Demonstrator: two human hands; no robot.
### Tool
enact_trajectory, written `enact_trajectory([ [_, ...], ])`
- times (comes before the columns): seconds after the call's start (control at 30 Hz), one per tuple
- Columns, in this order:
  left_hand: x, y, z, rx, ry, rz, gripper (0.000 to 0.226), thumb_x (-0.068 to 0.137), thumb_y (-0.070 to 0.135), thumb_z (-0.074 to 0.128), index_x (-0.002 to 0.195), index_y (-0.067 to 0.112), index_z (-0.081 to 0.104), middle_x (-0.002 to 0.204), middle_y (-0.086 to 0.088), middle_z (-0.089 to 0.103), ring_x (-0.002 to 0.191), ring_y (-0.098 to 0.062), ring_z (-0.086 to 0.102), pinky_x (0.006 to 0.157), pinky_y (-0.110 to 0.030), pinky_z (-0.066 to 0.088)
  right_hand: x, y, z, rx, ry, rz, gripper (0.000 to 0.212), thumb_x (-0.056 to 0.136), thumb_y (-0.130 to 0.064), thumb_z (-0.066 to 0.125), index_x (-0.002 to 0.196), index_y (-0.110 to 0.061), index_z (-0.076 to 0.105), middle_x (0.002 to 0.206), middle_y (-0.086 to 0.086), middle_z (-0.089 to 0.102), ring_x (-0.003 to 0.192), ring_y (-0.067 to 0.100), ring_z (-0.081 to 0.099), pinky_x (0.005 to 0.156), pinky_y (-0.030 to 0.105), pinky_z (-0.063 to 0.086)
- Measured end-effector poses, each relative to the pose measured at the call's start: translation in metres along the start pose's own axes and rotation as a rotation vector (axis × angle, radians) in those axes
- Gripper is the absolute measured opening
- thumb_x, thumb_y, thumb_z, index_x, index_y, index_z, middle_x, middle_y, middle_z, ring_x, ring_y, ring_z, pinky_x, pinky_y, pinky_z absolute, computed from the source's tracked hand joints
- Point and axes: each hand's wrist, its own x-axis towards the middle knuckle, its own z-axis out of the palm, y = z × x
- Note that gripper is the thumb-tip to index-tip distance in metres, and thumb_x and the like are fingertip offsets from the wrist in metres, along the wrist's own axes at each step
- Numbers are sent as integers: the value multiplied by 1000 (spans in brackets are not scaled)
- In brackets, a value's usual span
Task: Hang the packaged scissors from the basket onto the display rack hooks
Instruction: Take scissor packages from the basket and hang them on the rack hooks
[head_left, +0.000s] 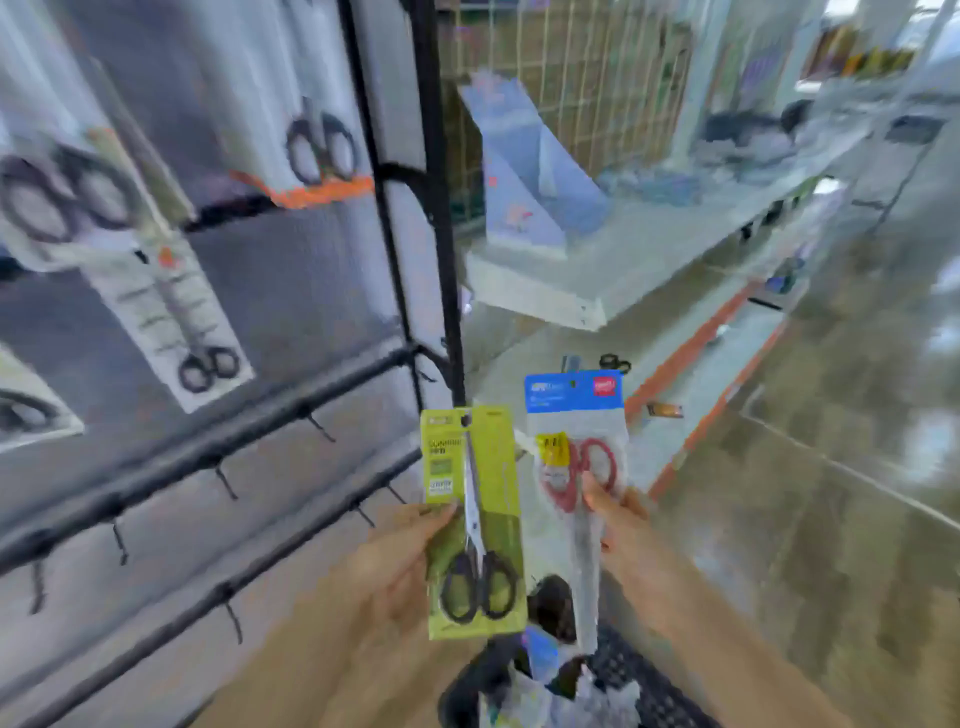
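The left hand (395, 566) grips a green-carded pack of black-handled scissors (474, 519) by its left edge, thumb across the card front, holding it upright. Just beside it, not touching, the right hand (623, 530) pinches a clear pack of red-handled scissors (576, 467) with a blue header, fingers (597, 499) curled at the handle loops. Both packs stand above the dark basket (639, 686) at the lower edge, where more packages lie. To the left, the black display rack (436, 208) carries rows of bare hooks (226, 480) on its lower bars, well apart from each other, while hung scissor packs (171, 312) fill the upper rows. Open floor (831, 467) spreads to the right, bordered by a white shelf (597, 280) whose corner juts out beyond the rack's upright post.
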Motion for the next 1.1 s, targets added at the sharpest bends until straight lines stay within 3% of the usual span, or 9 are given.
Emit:
enact_trajectory([
  [0.1, -73, 55, -45, -35, 93, 140, 25, 88, 16, 54, 100, -4, 65, 85, -14, 73, 69, -20, 70, 64, -27, 56, -33, -52, 80, -4, -142, -51, 17, 86, -23, 61, 94, -11, 68, 77, -3, 73, 71, 9, 68, 63, 17, 48],
  [0.2, -130, 71, -101, -86, 270, 211, 30, 90, 22, 59, 107, -2, 62, 95, -15, 70, 83, -28, 65, 80, -38, 51, -63, -61, 152, 34, -263, -27, 16, 92, -8, 53, 88, -12, 68, 75, -3, 73, 73, 10, 69, 63, 17, 50],
  [0.27, -159, 57, -136, -108, 381, 213, 36, 90, 25, 62, 111, -4, 60, 102, -21, 68, 88, -32, 63, 81, -42, 49, -88, -46, 190, -12, -337, -36, 12, 83, -25, 66, 89, -18, 73, 93, 1, 74, 93, 19, 66, 86, 31, 50],
  [0.37, -198, 31, -171, -185, 463, 213, 26, 96, 14, 50, 110, -5, 60, 93, -17, 69, 77, -28, 64, 66, -32, 53, -115, -17, 231, -68, -382, -4, 50, 51, -56, 82, 88, -23, 75, 92, -1, 73, 95, 21, 65, 93, 40, 45],
  [0.47, -236, 21, -200, -210, 493, 242, 22, 97, 13, 47, 107, -1, 61, 81, -11, 71, 66, -21, 66, 55, -26, 53, -141, -9, 270, -132, -429, 43, 28, 78, -36, 70, 99, -17, 69, 87, -1, 73, 93, 22, 65, 90, 39, 47],
  [0.57, -266, 25, -231, -204, 529, 282, 27, 97, 24, 51, 109, 3, 63, 91, -12, 72, 76, -26, 65, 64, -31, 50, -150, -7, 304, -162, -428, 18, 19, 85, -39, 65, 97, -24, 68, 98, 1, 73, 102, 22, 64, 98, 43, 46],
  [0.87, -329, 16, -294, -237, 613, 392, 19, 97, 23, 49, 106, 12, 62, 84, -4, 70, 70, -19, 63, 57, -30, 47, -189, 41, 347, -198, -424, -11, 22, 82, -35, 71, 97, -20, 69, 99, 5, 72, 103, 25, 64, 96, 45, 47],
  [1.0, -337, 4, -318, -269, 643, 386, 21, 96, 23, 51, 109, 11, 63, 86, -4, 71, 73, -20, 64, 62, -32, 47, -199, 49, 351, -214, -455, -11, 19, 87, -27, 66, 104, -18, 66, 103, 4, 71, 100, 18, 65, 84, 34, 50],
  [1.1, -332, 2, -321, -269, 647, 400, 16, 96, 23, 51, 102, 14, 63, 83, -1, 72, 68, -15, 65, 60, -29, 47, -197, 45, 354, -261, -472, -28, 17, 87, -29, 67, 100, -19, 67, 100, 3, 72, 102, 20, 65, 92, 39, 50],
])
